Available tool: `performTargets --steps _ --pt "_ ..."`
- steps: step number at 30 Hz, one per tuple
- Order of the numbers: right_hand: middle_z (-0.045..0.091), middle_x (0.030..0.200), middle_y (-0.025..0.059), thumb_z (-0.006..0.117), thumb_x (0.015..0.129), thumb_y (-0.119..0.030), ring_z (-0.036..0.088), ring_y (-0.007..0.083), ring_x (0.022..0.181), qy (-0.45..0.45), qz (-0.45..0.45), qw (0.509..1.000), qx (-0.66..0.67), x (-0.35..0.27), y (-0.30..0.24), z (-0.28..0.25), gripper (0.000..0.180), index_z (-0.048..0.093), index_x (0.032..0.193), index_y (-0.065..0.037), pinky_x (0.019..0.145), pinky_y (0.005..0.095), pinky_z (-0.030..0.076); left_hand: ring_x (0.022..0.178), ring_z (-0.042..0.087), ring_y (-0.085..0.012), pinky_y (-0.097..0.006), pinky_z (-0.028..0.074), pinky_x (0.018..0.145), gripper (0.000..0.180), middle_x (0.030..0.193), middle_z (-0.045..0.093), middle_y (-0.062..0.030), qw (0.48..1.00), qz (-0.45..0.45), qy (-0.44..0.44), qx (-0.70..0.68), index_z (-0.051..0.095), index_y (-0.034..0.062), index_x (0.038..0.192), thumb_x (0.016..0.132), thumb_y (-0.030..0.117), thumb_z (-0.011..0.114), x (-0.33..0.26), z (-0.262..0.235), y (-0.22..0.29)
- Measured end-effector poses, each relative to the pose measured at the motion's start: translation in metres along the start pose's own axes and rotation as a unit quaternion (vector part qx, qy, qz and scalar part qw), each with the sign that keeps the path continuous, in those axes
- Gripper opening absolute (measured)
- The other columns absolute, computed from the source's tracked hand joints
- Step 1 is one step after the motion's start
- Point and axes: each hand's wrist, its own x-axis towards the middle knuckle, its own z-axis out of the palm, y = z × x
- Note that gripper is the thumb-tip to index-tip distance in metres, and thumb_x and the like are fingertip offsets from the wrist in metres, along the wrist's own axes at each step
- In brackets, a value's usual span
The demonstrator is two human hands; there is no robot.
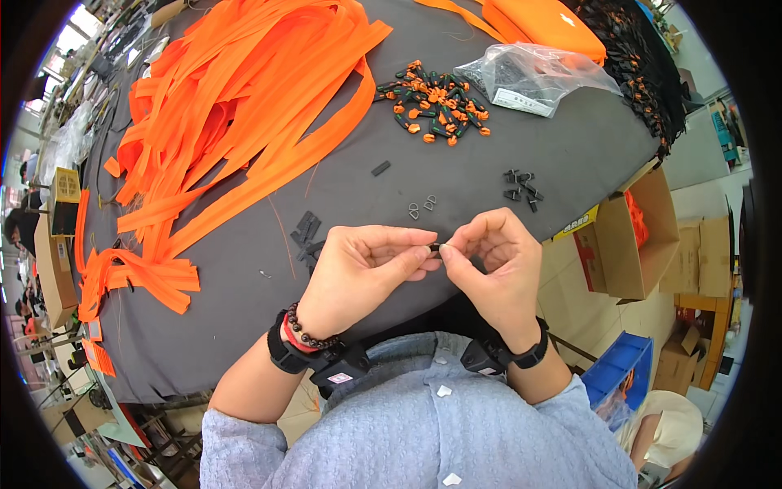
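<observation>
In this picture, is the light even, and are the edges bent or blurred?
Head view: even, soft light on the grey table, faint shadows; glare on the clear plastic bag; fisheye bends the rim; the small dark part between both hands is too tiny to resolve.

Both forearms rise from the lower edge and bend inward. The left hand (366,265) and right hand (493,248) meet fingertip to fingertip, thumbs and forefingers pinched together, other fingers curled, wrists banded.
</observation>
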Motion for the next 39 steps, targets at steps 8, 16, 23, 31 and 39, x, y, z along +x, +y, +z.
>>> performTargets --steps 8,16,23,31,39 --pt "0.065 0.085 0.0049 0.069 0.081 0.005 0.062 0.0089 0.078 -0.027 0.029 0.995 0.087 -0.002 0.001 -0.002 0.021 0.054 0.093 -0.003 0.071 0.0236 0.050 0.084 0.069 -0.0119 -0.024 0.057 0.079 0.024 0.094 0.073 -0.0100 0.999 0.016 -0.008 0.031 0.069 -0.0033 0.112 0.089 0.003 0.069 -0.001 0.002 0.004" --pt "0.065 0.090 0.0056 0.069 0.083 0.004 0.062 0.0091 0.082 -0.053 0.004 0.997 0.057 -0.002 0.006 -0.001 0.022 0.051 0.093 -0.005 0.072 0.0235 0.049 0.083 0.068 -0.0118 -0.024 0.056 0.076 0.021 0.095 0.070 -0.0091 0.978 0.126 0.020 0.164 0.070 -0.0016 0.112 0.092 0.000 0.064 0.002 -0.002 -0.013" --pt "0.065 0.090 0.0074 0.067 0.085 0.006 0.062 0.0097 0.083 -0.027 -0.011 0.993 0.114 -0.002 0.007 0.005 0.025 0.047 0.094 -0.005 0.072 0.0241 0.050 0.079 0.065 -0.0107 -0.023 0.055 0.073 0.021 0.090 0.069 -0.0073 0.996 0.050 0.012 0.075 0.070 -0.0016 0.112 0.092 0.001 0.064 0.002 0.002 -0.005" --pt "0.068 0.090 0.0117 0.070 0.084 0.005 0.067 0.0127 0.083 -0.043 0.041 0.991 0.116 0.000 0.007 0.004 0.027 0.047 0.092 -0.005 0.074 0.0254 0.054 0.078 0.063 -0.0098 -0.022 0.052 0.070 0.022 0.091 0.068 -0.0070 0.974 0.117 0.025 0.192 0.071 -0.0020 0.110 0.088 0.001 0.070 -0.001 0.000 -0.003" --pt "0.070 0.091 0.0139 0.074 0.083 0.004 0.070 0.0154 0.086 -0.074 0.102 0.984 0.129 0.003 0.002 -0.010 0.028 0.048 0.091 -0.005 0.076 0.0264 0.057 0.077 0.064 -0.0075 -0.021 0.053 0.070 0.023 0.087 0.070 -0.0060 0.997 0.024 -0.005 0.070 0.067 -0.0050 0.110 0.089 0.004 0.070 -0.001 -0.008 0.000"
